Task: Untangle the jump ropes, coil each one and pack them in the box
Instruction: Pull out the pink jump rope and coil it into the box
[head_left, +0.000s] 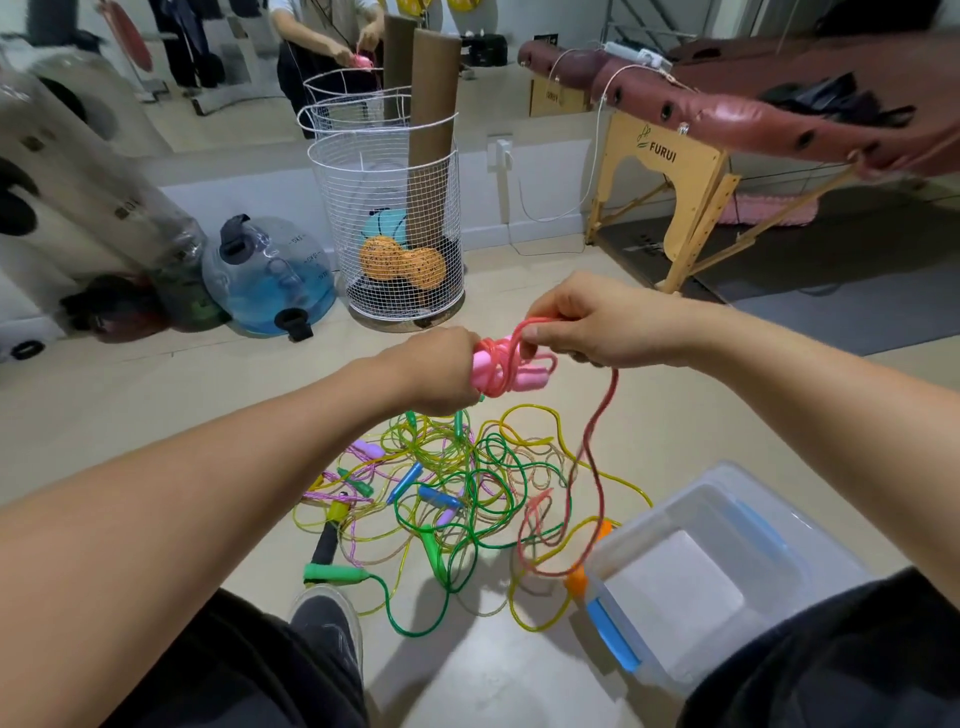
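Coiling the pink jump rope (597, 441): left hand (441, 369) grips its handles, right hand (587, 325) pinches a loop; next, wind in the trailing slack.

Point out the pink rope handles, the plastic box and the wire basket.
pink rope handles (535, 378), head view, free end of one handle
plastic box (727, 480), head view, far rim
wire basket (332, 208), head view, left wall

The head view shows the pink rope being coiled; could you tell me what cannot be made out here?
- Left hand: its fingers are hidden behind the pink rope bundle.
- Rope pile: how many ropes it holds; the strands overlap.
- Clear box: its near corner is hidden by the person's knee.
- Pink rope's trailing end: lost among the pile.
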